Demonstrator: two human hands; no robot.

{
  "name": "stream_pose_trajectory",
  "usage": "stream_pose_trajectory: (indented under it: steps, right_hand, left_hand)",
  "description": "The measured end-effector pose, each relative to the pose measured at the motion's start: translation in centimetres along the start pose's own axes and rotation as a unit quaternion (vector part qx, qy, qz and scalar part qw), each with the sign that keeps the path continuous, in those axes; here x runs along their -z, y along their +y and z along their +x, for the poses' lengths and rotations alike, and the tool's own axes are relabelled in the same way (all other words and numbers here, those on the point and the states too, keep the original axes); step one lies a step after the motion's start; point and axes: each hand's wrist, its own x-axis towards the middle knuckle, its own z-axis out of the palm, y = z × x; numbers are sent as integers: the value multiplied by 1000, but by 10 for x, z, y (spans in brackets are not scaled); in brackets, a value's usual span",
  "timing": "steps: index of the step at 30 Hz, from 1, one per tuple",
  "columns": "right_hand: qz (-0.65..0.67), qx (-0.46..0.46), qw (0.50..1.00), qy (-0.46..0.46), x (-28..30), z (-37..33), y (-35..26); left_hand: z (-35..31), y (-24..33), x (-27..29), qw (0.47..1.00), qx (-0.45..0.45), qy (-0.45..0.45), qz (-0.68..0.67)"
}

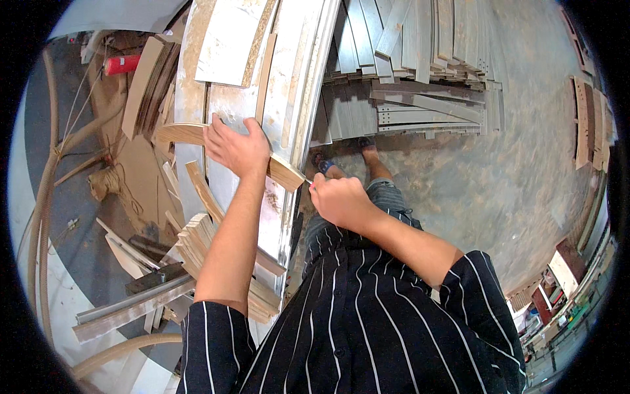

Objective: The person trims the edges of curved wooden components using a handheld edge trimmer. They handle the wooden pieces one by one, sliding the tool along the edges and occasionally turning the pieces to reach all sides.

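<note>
A curved wooden strip [287, 175] lies across the long pale work table, its rounded far end out to the left. My left hand [237, 146] rests over the strip's middle and holds it against the table, thumb apart from the fingers. My right hand [341, 202] is closed in a fist just off the strip's near right end. From it a thin, light tip points at that end, with a small reddish bit by the fingers. The fist hides the rest, so its kind does not show. Whether the tip touches the wood is unclear.
A white-faced board [230, 43] and a narrow wooden strip [266, 79] lie farther up the table. Curved wooden pieces [197, 240] are stacked at its lower left. Grey slats [426, 108] are piled beyond my feet. A red cylinder [122, 64] and hoses [46, 197] are at left.
</note>
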Motion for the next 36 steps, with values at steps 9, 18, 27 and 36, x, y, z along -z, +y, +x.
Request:
stream_pose_trajectory:
  steps: [9, 18, 27, 36]
  right_hand:
    - [52, -29, 997, 49, -15, -16, 16]
    - [641, -328, 680, -139, -35, 14, 26]
    - [548, -319, 760, -142, -5, 14, 16]
    - [477, -243, 842, -71, -20, 17, 26]
  left_hand:
    - [0, 4, 5, 1000, 17, -11, -4]
    - [1, 1, 1, 1000, 6, 5, -11]
    - [1, 5, 5, 1000, 22, -15, -11]
    - [0, 4, 4, 1000, 16, -1, -19]
